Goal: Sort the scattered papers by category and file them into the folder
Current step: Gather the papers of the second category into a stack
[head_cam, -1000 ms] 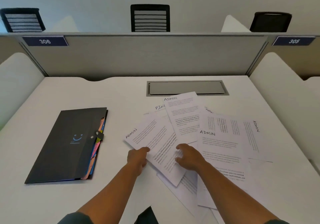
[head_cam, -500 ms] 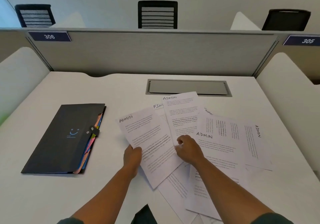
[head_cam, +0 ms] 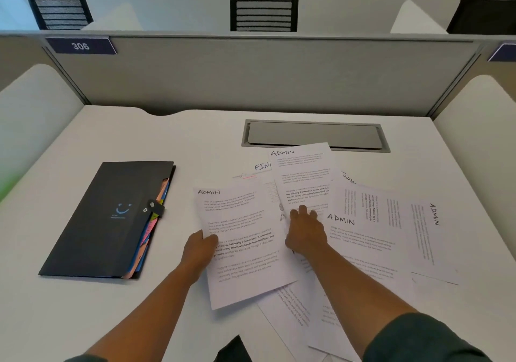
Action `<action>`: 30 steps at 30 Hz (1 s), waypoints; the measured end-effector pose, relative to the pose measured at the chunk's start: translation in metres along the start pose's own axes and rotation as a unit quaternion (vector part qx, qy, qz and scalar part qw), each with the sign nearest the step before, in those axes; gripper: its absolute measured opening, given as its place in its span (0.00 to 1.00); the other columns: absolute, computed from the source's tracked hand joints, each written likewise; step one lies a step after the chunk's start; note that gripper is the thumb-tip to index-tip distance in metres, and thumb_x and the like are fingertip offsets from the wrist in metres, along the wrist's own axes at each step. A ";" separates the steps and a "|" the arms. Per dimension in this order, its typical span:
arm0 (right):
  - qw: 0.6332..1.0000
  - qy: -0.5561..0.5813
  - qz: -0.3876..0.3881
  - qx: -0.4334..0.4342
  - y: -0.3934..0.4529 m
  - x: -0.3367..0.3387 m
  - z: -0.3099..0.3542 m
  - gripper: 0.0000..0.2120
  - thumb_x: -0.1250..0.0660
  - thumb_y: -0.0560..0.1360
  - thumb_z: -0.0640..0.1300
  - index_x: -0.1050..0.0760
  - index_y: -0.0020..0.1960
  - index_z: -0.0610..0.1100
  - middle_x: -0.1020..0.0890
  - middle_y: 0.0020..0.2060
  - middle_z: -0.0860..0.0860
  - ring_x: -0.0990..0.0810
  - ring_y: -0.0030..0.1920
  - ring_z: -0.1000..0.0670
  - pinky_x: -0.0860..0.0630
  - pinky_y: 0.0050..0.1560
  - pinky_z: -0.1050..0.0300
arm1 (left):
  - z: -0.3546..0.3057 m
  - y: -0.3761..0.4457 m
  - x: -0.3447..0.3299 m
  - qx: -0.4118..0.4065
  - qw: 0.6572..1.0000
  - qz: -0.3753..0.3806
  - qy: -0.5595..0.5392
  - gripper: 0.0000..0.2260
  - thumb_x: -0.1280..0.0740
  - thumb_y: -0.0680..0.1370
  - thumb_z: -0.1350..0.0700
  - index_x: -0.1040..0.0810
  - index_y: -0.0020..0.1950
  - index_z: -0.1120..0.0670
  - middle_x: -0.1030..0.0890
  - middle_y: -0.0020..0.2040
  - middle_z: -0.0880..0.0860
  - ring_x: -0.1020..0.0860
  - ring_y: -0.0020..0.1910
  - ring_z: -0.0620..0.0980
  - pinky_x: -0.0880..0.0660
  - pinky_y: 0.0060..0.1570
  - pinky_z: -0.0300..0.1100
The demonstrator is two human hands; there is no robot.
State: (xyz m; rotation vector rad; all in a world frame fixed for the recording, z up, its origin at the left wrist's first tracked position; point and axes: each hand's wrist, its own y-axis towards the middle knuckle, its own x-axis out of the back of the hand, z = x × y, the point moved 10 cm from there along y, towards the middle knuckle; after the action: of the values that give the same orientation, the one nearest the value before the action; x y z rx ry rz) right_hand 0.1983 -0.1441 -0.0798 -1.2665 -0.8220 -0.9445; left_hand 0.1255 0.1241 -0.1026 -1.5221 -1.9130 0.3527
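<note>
Several white printed sheets lie scattered and overlapping on the white desk [head_cam: 117, 319], hand-marked ADMIN or FIN. My left hand [head_cam: 198, 250] pinches the left edge of one ADMIN sheet [head_cam: 245, 252], thumb on top. My right hand [head_cam: 305, 231] rests with its fingers on a second ADMIN sheet [head_cam: 304, 177] further back. A third ADMIN sheet [head_cam: 363, 241] lies to the right, and a sideways ADMIN sheet [head_cam: 418, 230] beyond it. A sheet marked FIN [head_cam: 261, 166] peeks out beneath. The dark expanding folder [head_cam: 111, 219] lies closed at left, coloured tabs showing along its right edge.
A grey cable hatch [head_cam: 314, 136] is set into the desk behind the papers. A grey partition [head_cam: 251, 73] closes the back, white side dividers [head_cam: 30, 115] flank the desk. Black chairs [head_cam: 264, 6] stand beyond.
My left hand has turned the ADMIN sheet it holds more upright and drawn it left and toward me. My right hand has moved forward onto the back ADMIN sheet.
</note>
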 end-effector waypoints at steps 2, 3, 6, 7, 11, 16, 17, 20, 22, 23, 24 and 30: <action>1.000 0.000 -0.015 -0.003 0.003 0.004 -0.001 0.23 0.33 0.73 0.43 0.32 0.66 0.41 0.33 0.63 0.46 0.32 0.62 0.42 0.26 0.56 0.50 | 0.002 0.003 0.002 -0.001 1.000 0.001 0.002 0.09 0.39 0.80 0.61 0.21 0.53 0.50 0.16 0.48 0.49 0.17 0.46 0.52 0.22 0.40 0.44; 1.000 0.011 -0.028 -0.002 0.005 0.007 -0.002 0.20 0.35 0.73 0.41 0.31 0.64 0.41 0.31 0.61 0.46 0.30 0.60 0.43 0.26 0.54 0.51 | 0.003 0.004 0.003 -0.002 1.000 0.004 0.004 0.09 0.39 0.80 0.60 0.21 0.54 0.50 0.16 0.48 0.49 0.17 0.46 0.51 0.23 0.38 0.43; 0.991 0.094 -0.095 0.005 0.006 0.023 -0.004 0.09 0.39 0.73 0.38 0.27 0.53 0.41 0.25 0.51 0.46 0.23 0.51 0.44 0.27 0.46 0.53 | 0.005 0.006 0.003 -0.006 1.000 0.006 0.007 0.09 0.39 0.81 0.59 0.22 0.56 0.50 0.17 0.49 0.48 0.17 0.45 0.50 0.24 0.36 0.40; 0.984 0.137 -0.114 0.006 0.005 0.029 -0.004 0.06 0.39 0.73 0.38 0.27 0.49 0.41 0.24 0.48 0.47 0.22 0.49 0.44 0.27 0.44 0.53 | 0.004 0.006 0.003 -0.006 1.000 0.006 0.007 0.09 0.39 0.81 0.60 0.22 0.57 0.50 0.17 0.49 0.48 0.17 0.46 0.50 0.24 0.36 0.40; 0.956 0.274 -0.081 0.058 0.002 0.031 0.020 0.08 0.37 0.74 0.43 0.24 0.51 0.41 0.21 0.48 0.48 0.22 0.49 0.45 0.25 0.50 0.52 | 0.002 0.006 0.000 -0.007 1.000 0.022 0.001 0.09 0.40 0.81 0.59 0.21 0.52 0.48 0.16 0.49 0.48 0.17 0.46 0.50 0.23 0.38 0.42; 0.933 0.344 0.018 0.106 -0.018 0.017 0.062 0.16 0.31 0.73 0.49 0.22 0.57 0.43 0.20 0.54 0.48 0.22 0.53 0.47 0.25 0.54 0.53 | 0.000 0.003 0.003 0.021 0.997 0.020 -0.067 0.13 0.42 0.84 0.46 0.21 0.54 0.51 0.14 0.47 0.52 0.16 0.43 0.52 0.22 0.37 0.43; 0.929 0.351 0.031 0.111 -0.025 0.012 0.068 0.16 0.30 0.72 0.49 0.22 0.57 0.43 0.20 0.54 0.48 0.21 0.53 0.47 0.25 0.54 0.52 | 0.000 0.001 0.001 0.029 0.996 0.029 -0.077 0.15 0.42 0.83 0.42 0.20 0.53 0.49 0.14 0.44 0.52 0.15 0.41 0.53 0.21 0.36 0.44; 0.926 0.351 0.059 0.129 -0.044 -0.002 0.087 0.12 0.31 0.72 0.49 0.22 0.52 0.43 0.18 0.50 0.47 0.20 0.50 0.46 0.23 0.50 0.51 | -0.001 0.000 -0.008 0.027 0.992 0.079 -0.094 0.21 0.43 0.78 0.33 0.19 0.54 0.46 0.13 0.44 0.53 0.14 0.42 0.56 0.17 0.43 0.50; 0.930 0.335 0.067 0.137 -0.054 -0.009 0.096 0.11 0.32 0.73 0.50 0.22 0.51 0.44 0.18 0.49 0.48 0.21 0.48 0.47 0.24 0.48 0.52 | -0.001 -0.001 -0.011 0.025 0.988 0.089 -0.123 0.18 0.37 0.77 0.34 0.20 0.57 0.45 0.13 0.48 0.53 0.14 0.45 0.56 0.17 0.49 0.53; 0.931 0.329 0.071 0.141 -0.057 -0.012 0.100 0.10 0.32 0.74 0.50 0.23 0.51 0.44 0.18 0.49 0.48 0.21 0.48 0.48 0.24 0.48 0.52 | -0.001 -0.001 -0.011 0.023 0.987 0.085 -0.136 0.17 0.33 0.76 0.37 0.21 0.58 0.45 0.13 0.50 0.52 0.14 0.46 0.56 0.17 0.48 0.52; 0.931 0.326 0.074 0.144 -0.060 -0.015 0.103 0.09 0.32 0.74 0.50 0.23 0.50 0.45 0.18 0.50 0.49 0.21 0.49 0.48 0.25 0.49 0.52 | -0.001 -0.002 -0.011 0.019 0.986 0.081 -0.141 0.14 0.31 0.77 0.42 0.21 0.59 0.46 0.13 0.51 0.51 0.14 0.47 0.55 0.17 0.45 0.50; 0.932 0.343 0.056 0.105 -0.069 -0.020 0.102 0.17 0.32 0.70 0.65 0.26 0.48 0.54 0.20 0.57 0.55 0.25 0.51 0.58 0.32 0.47 0.63 | -0.003 -0.006 -0.004 -0.014 0.991 0.078 -0.110 0.11 0.34 0.81 0.58 0.23 0.63 0.51 0.17 0.59 0.52 0.17 0.51 0.53 0.19 0.42 0.44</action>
State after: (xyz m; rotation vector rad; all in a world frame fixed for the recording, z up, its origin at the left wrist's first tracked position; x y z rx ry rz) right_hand 0.1272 -0.0440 -0.0568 -0.7065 -0.2817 -1.0773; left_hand 0.1235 0.1180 -0.0987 -1.7186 -1.9756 0.5864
